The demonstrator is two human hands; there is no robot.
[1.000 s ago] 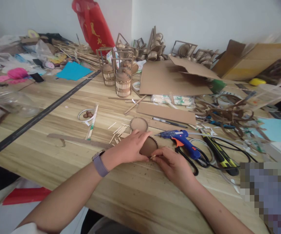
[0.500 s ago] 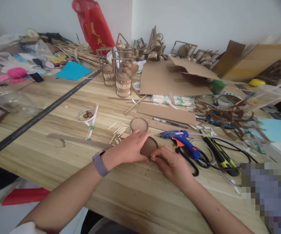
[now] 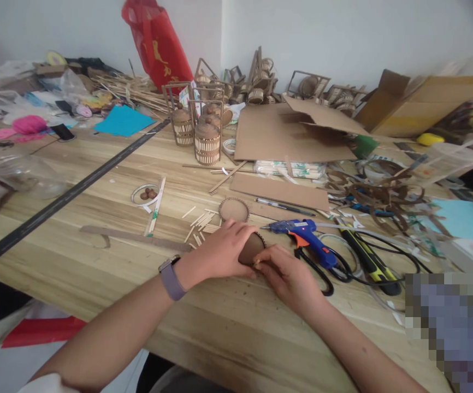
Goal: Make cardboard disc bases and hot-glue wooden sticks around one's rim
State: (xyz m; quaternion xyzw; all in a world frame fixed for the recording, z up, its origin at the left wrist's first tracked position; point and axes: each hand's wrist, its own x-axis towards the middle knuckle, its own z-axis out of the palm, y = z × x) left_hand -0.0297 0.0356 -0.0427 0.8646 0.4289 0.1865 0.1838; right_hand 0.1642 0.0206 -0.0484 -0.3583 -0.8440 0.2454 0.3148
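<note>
My left hand (image 3: pixel 222 252), with a purple watch on its wrist, curls over a round brown cardboard disc (image 3: pixel 252 248) on the wooden table and holds it down. My right hand (image 3: pixel 289 275) is pinched on a small wooden stick at the disc's near edge. A second cardboard disc (image 3: pixel 234 209) lies just beyond, beside a scatter of short wooden sticks (image 3: pixel 201 222). A blue glue gun (image 3: pixel 305 234) rests right of my hands.
Black scissors (image 3: pixel 330 268) and a yellow-black tool (image 3: pixel 366 256) lie to the right. Small stick-built lantern models (image 3: pixel 207 141), cardboard sheets (image 3: pixel 289 132) and a long black ruler (image 3: pixel 68 191) fill the back. A blurred patch covers the lower right.
Both hands have shifted slightly together over the disc; my left hand covers more of it. Nothing else on the table moved.
</note>
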